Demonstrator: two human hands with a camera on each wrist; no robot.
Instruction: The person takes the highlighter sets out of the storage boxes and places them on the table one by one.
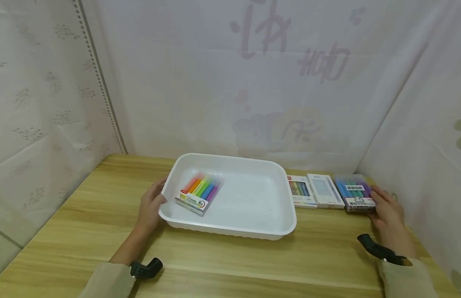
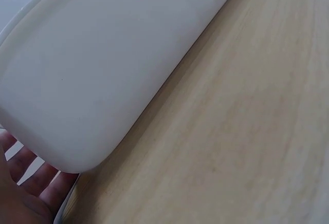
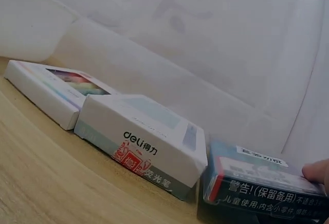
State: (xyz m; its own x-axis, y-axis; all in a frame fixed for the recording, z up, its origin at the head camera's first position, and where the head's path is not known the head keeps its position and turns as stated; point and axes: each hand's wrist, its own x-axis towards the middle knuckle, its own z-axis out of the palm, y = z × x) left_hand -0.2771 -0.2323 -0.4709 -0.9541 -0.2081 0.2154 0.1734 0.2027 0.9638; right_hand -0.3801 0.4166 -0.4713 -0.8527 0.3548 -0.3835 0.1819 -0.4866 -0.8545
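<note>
My left hand (image 1: 151,206) rests at the left side of a white plastic tray (image 1: 230,232), its thumb by the rim. In the left wrist view its fingers (image 2: 38,180) reach out against the tray's outer wall. A clear pack of rainbow-coloured highlighters (image 1: 198,192) lies inside the tray, toward its left. On the far right my right hand (image 1: 388,211) grips a dark-edged clear case of blue, green and purple markers (image 1: 355,193) by its right side. The thumb shows on the case's upper face in the right wrist view; the other fingers are hidden there.
Left of the marker case lie a white deli box (image 1: 324,191) and a white box with a coloured-stick picture (image 1: 302,191), side by side. All stand on a wood-grain table (image 1: 230,265). Pale printed cloth (image 1: 200,82) hangs around the table's back and sides.
</note>
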